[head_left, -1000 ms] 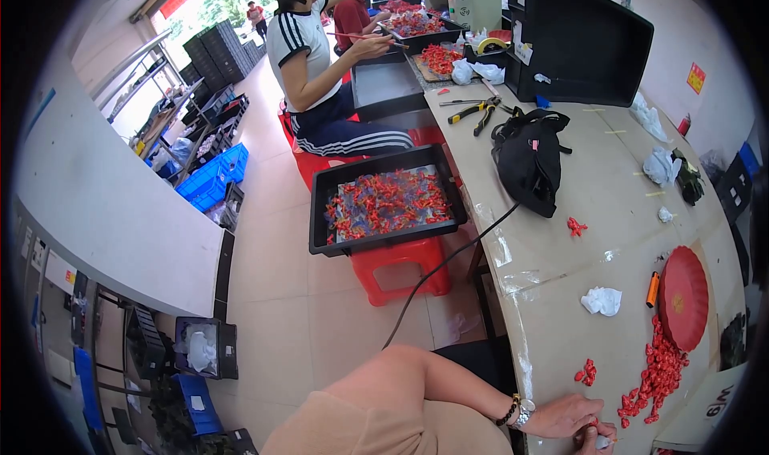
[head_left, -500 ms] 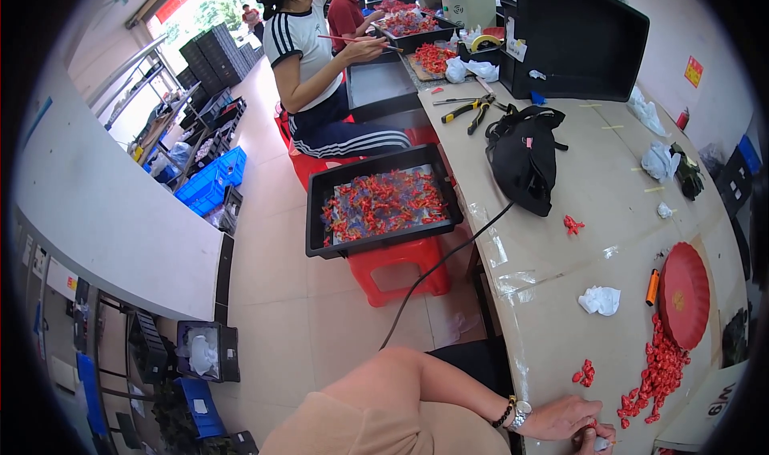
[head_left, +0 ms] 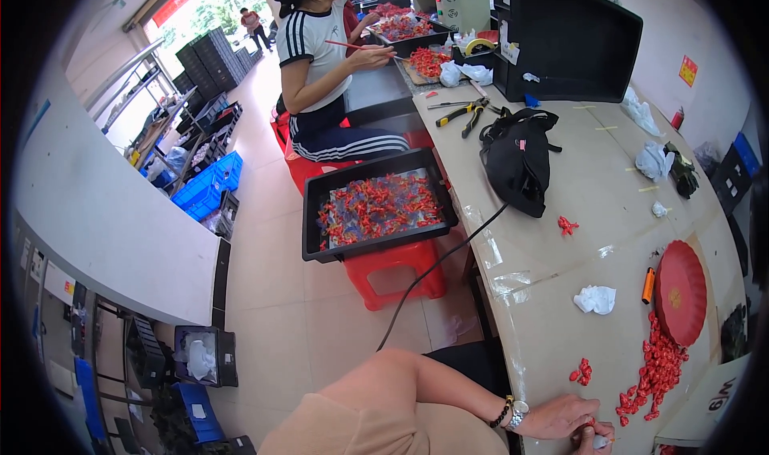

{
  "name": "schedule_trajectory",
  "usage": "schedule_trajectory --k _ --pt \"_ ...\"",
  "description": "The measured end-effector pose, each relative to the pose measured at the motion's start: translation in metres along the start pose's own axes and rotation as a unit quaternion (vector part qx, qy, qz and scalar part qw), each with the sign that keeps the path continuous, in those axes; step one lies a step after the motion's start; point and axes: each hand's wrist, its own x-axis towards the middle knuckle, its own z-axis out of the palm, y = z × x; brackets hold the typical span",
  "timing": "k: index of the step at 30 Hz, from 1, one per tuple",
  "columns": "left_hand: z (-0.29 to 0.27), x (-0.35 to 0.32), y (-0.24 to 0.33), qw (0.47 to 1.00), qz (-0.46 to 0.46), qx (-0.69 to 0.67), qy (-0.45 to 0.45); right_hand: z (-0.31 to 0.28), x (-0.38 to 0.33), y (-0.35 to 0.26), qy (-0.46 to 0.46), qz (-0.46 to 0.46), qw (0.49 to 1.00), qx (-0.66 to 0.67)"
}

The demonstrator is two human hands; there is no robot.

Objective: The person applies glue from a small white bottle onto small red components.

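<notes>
At the lower right table edge my two hands meet, fingertips pinched together. My left hand [head_left: 561, 417], with a watch [head_left: 519, 412] and a dark beaded bracelet on its wrist, is closed on a small red piece [head_left: 591, 423], mostly hidden by fingers. My right hand [head_left: 589, 439], partly cut off by the lower edge, is closed around a small whitish object [head_left: 601, 441]; its kind is not clear. Just beyond the hands lies a little cluster of red pieces [head_left: 581, 371]. A larger heap of glossy red pieces [head_left: 658, 371] spreads to their right.
A red fluted dish [head_left: 681, 291] touches the heap, beside an orange-handled tool [head_left: 648, 285]. Crumpled tissue [head_left: 595, 299], a black bag [head_left: 521, 163] and pliers [head_left: 465, 118] lie farther off. A black tray [head_left: 316, 251] of red pieces rests on a red stool; a co-worker [head_left: 320, 70] sits beyond.
The whole view has shifted slightly. My hands stay together in nearly the same pose. The co-worker's brush-holding hand has moved a little, and the distant standing person shows more fully.
</notes>
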Motion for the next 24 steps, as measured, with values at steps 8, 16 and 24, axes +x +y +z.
schedule_trajectory --k 8,16,24 --pt "-0.006 0.003 0.006 0.999 0.003 0.034 0.012 0.005 0.001 -0.005 0.001 0.009 1.0 0.013" --pt "-0.004 0.0 0.007 1.0 -0.002 0.026 0.0 0.004 -0.002 -0.01 -0.022 -0.013 1.0 -0.017" --pt "-0.006 0.002 0.008 0.999 0.004 0.037 0.013 -0.006 0.002 0.014 -0.011 -0.031 0.999 0.005"
